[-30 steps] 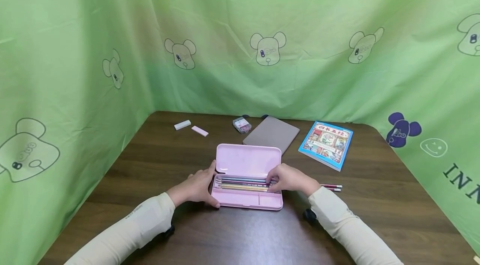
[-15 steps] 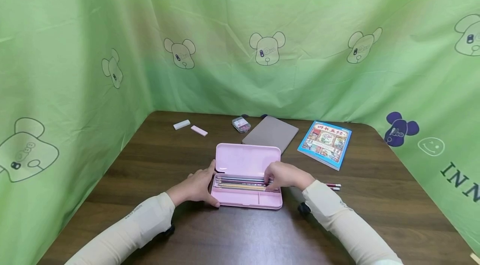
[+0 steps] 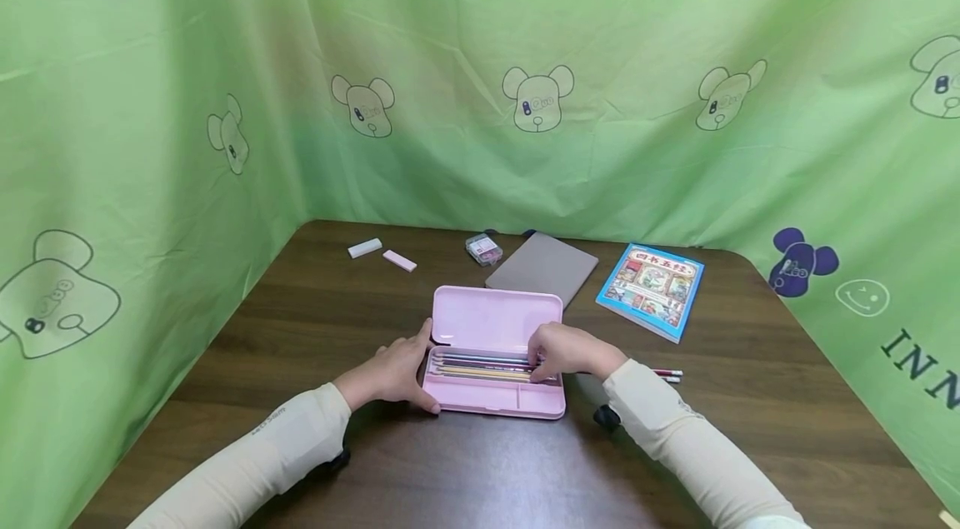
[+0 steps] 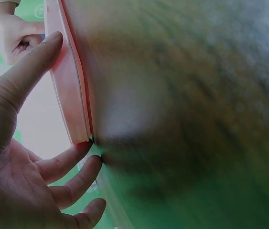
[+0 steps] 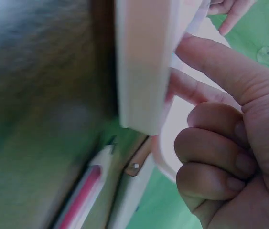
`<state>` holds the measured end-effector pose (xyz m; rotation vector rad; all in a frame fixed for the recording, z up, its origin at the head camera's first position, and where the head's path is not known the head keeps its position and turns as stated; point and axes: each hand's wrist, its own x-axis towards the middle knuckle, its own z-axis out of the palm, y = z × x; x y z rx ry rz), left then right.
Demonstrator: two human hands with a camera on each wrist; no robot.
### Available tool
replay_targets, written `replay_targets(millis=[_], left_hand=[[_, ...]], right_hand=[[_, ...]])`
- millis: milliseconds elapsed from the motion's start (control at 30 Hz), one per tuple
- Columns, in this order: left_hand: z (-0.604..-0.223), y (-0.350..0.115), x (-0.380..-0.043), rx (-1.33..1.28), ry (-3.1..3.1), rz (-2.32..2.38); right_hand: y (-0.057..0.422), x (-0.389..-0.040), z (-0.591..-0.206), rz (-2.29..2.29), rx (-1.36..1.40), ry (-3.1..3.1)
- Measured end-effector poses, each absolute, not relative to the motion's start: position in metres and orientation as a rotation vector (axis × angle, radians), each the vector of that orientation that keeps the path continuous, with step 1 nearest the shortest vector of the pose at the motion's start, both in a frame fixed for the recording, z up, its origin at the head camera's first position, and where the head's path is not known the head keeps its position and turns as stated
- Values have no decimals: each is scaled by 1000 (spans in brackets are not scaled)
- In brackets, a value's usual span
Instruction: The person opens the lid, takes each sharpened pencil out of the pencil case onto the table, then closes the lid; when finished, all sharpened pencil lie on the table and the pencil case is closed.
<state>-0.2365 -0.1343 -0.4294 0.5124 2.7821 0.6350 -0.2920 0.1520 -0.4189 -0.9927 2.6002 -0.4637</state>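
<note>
Bracing the left end of an open, glossy pale-pink rectangular pencil case [image 3: 480,398], a person's left hand [image 3: 393,371] is spread wide, thumb against the front wall. The right hand [image 3: 573,350] reaches over the opposite end, thumb and index finger narrowed over a row of slim, multicoloured pencils [image 3: 480,367], the other three fingers curled into its palm; whether it pinches a pencil cannot be told, as the fingertips are partly hidden.

Compared with a second ago, the right hand has shifted slightly leftward along the row while the left hand and case have stayed put, which suggests adjusting the pencils rather than lifting them out. The case lies between the hands, its long axis running from left hand to right. The pencils follow that axis, sharpened ends apparently toward the left hand.

Just right of the right hand, two loose dark-red pencils with white ends [image 3: 666,372] lie on the brown wood-grain table [image 3: 495,471]. Farther out, beyond the right hand, lies a blue-bordered illustrated book [image 3: 651,289]; beyond the left, a white oblong block [image 3: 364,248].
</note>
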Motion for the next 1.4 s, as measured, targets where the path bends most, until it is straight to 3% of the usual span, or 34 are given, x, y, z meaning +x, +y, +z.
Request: replay_targets(millis=[300, 733, 1400], left_hand=[[-429, -133, -236, 507, 2771, 633], [-425, -134, -237, 509, 2794, 640], [-427, -135, -238, 515, 2788, 618]], right_hand=[[171, -281, -421, -468, -950, 2689], [175, -284, -428, -658, -1097, 2553], [211, -277, -423, -1043, -701, 2730]])
